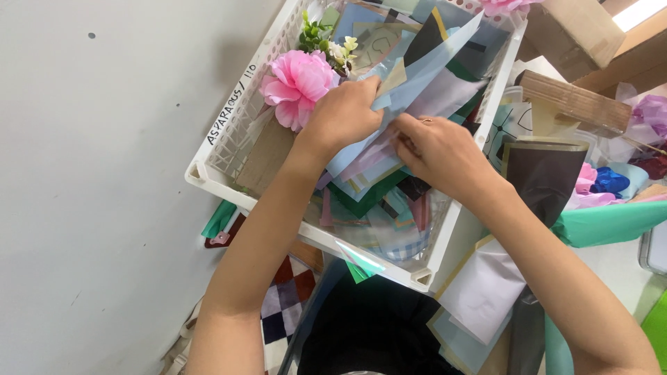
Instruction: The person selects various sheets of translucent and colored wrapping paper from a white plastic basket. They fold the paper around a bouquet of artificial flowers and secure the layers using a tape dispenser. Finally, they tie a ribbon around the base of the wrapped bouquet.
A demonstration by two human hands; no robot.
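A white plastic crate (229,142) is filled with many sheets of coloured wrapping paper. My left hand (340,118) pinches a pale blue sheet (434,59) that sticks up out of the pile toward the crate's far side. My right hand (445,153) lies just beside it, fingers curled into the stack and gripping the layered sheets below. A pink artificial flower (295,83) with green sprigs lies in the crate's left corner, right next to my left hand.
More paper lies outside the crate: a dark brown sheet (545,177), a mint green sheet (611,222), white and pale sheets (479,292). Cardboard boxes (577,35) stand at the upper right. A chequered cloth (285,298) and a grey wall (90,173) are at left.
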